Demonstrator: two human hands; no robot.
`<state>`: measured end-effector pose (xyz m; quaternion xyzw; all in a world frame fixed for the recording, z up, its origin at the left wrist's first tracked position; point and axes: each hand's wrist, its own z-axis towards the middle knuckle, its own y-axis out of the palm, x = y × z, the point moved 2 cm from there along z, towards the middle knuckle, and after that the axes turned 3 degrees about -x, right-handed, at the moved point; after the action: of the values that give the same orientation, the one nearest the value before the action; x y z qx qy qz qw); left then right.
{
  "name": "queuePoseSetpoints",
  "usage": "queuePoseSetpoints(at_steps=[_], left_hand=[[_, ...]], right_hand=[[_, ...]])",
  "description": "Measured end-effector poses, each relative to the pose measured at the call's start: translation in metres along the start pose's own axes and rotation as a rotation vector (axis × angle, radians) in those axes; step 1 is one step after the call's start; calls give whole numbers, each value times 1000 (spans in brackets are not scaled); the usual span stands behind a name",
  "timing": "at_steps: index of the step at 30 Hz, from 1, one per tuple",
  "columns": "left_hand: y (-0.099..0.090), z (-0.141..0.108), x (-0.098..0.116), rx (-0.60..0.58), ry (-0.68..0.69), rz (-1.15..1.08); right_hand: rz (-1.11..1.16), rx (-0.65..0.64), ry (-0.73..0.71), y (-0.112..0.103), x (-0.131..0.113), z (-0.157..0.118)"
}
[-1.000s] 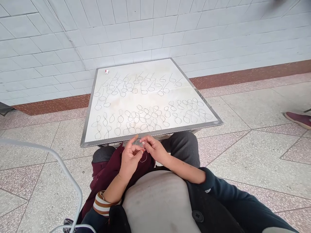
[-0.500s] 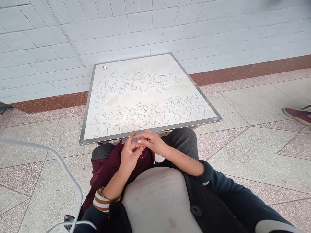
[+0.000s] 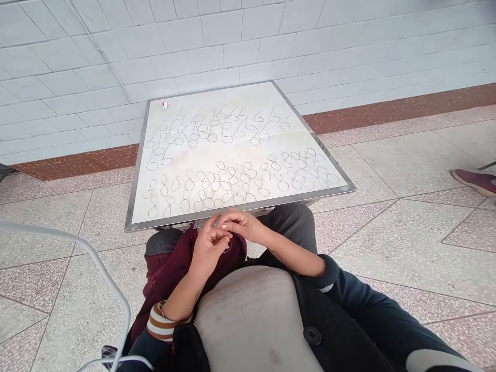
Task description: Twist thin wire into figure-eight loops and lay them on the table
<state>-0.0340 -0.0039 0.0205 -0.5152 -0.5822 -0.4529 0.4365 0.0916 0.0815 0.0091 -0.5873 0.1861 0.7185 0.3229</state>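
Over my lap, just off the table's near edge, both hands meet at a thin wire loop (image 3: 228,249). My left hand (image 3: 207,248) pinches it between thumb and fingers, and the round part hangs below the fingertips. My right hand (image 3: 243,226) bends in from the other side, thumb and fingers closed on the wire's upper part; the fingers partly hide it. In front of them stands a white table (image 3: 217,155) with a grey metal rim. Several figure-eight wire loops (image 3: 284,183) lie along its near half, and several single loops with straight tails (image 3: 228,138) farther back.
A small white-and-red object (image 3: 165,106) sits at the table's far left corner. Behind is a tiled wall (image 3: 220,31). A pale curved tube or cable (image 3: 104,268) arcs at my left. At far right a person's dark red shoe (image 3: 475,181) rests on the floor.
My right fingers have drawn in slightly and closed over the wire near my left fingertips. The loop stays in my left hand. The view has shifted slightly.
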Motion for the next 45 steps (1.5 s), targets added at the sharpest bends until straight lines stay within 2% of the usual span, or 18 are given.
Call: queuePoseSetpoints(at_steps=[10,18,26,31,37,41,45], left_hand=[[-1,1,-4,20,-30,-85],[-1,2,-4,23,-20,-91],[0,1,-4,26,-5,-96],[-4,0,-4,73,62,-79],[-6,0,-6,81,87,-106],[-4,-1,-5,79,90,-86],[-3,-1,-5,73,113,-46]], right_hand=[[-75,-118,6,-6,2,3],[-61,-129,37,-8,-6,4],[-191,-138,56,-7,-11,4],[-171,-67,36,-2,-11,0],[-366,146,6,9,-8,-9],[-419,206,17,15,-10,-11],[-360,227,84,19,-8,-13]])
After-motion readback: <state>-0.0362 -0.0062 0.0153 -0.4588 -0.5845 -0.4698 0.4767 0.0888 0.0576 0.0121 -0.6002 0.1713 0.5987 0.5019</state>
